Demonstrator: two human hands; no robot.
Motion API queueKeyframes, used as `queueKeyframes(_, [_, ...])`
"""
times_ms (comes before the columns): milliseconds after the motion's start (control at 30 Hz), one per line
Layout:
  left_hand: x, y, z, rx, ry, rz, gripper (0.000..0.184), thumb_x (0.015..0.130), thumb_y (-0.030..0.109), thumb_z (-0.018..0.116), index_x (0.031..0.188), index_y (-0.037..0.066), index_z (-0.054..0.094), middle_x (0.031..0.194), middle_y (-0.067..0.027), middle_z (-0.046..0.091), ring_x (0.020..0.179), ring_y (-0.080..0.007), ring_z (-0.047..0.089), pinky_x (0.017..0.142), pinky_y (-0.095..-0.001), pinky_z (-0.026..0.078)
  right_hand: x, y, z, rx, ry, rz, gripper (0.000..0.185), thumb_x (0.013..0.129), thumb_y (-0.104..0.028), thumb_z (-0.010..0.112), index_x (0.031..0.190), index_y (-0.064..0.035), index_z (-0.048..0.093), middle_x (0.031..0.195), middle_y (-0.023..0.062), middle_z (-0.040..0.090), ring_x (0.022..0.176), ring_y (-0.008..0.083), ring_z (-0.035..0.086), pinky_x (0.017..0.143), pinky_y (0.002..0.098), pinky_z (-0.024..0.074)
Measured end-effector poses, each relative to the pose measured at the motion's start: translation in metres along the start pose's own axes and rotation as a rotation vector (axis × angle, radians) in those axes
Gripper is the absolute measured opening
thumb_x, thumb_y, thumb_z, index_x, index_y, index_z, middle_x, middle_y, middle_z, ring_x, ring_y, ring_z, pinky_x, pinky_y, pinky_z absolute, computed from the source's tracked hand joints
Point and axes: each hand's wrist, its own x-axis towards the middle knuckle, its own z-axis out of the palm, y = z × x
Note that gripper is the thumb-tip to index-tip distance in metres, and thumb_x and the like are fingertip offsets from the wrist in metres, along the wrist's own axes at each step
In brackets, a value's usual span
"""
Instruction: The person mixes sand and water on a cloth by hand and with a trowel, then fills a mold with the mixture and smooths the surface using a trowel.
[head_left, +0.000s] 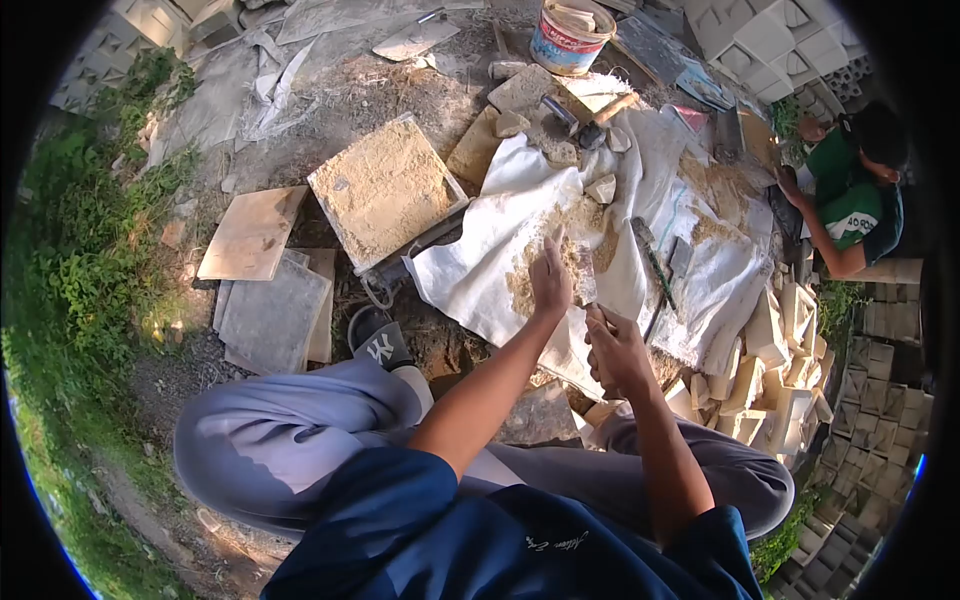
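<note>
My right hand [618, 352] is closed round the handle of a small trowel [587, 284], its flat blade pointing away from me over a white sheet [470, 255]. Just left of the blade, my left hand [550, 282] is held with its fingers stretched out, beside a patch of yellowish sandy material [522, 275]. Whether the left fingers touch that material, I cannot tell. Right of the trowel lie a long dark green tool [655, 265] and a small grey block [681, 257]. A pale stone [601, 189] rests farther back on the sheet.
A square tray of sandy material [385, 190] stands to the left, near stacked flat slabs [270, 312]. Hammers [592, 135] and a paint bucket [572, 40] are at the back. Broken pale blocks [770, 350] lie at right, where another person [850, 195] sits.
</note>
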Motion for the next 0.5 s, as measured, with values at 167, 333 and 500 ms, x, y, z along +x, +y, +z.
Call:
queueKeyframes(167, [0.018, 0.034, -0.024, -0.087, 0.208, 0.219, 0.062, 0.112, 0.042, 0.022, 0.14, 0.0, 0.057, 0.098, -0.0218, 0.045, 0.095, -0.0297, 0.04, 0.086, -0.0422, 0.036, 0.003, -0.036, 0.03, -0.022, -0.053, -0.052, 0.027, 0.102, -0.015, 0.058, 0.123, -0.0001, 0.062, 0.077, 0.0047, 0.058, 0.05, 0.0122, 0.054, 0.042, 0.0308, 0.0425])
queueKeyframes(333, [0.059, 0.073, -0.073, -0.15, 0.394, 0.534, 0.053, 0.113, 0.029, 0.028, 0.137, -0.01, 0.055, 0.14, -0.0267, 0.058, 0.137, -0.036, 0.051, 0.115, -0.0385, 0.037, 0.017, -0.093, 0.068, -0.036, -0.183, -0.183, 0.019, 0.103, -0.011, 0.055, 0.116, 0.0013, 0.062, 0.072, 0.0051, 0.056, 0.048, 0.0126, 0.053, 0.04, 0.0311, 0.0421])
queueKeyframes(500, [0.092, 0.089, -0.165, 0.096, 0.518, 0.69, 0.05, 0.112, 0.025, 0.028, 0.148, -0.006, 0.044, 0.146, -0.0293, 0.051, 0.142, -0.0416, 0.043, 0.115, -0.0427, 0.037, 0.054, -0.124, 0.136, -0.248, -0.292, -0.41, 0.025, 0.1, -0.016, 0.06, 0.117, 0.0019, 0.062, 0.067, 0.0127, 0.059, 0.045, 0.0173, 0.057, 0.04, 0.0339, 0.045])
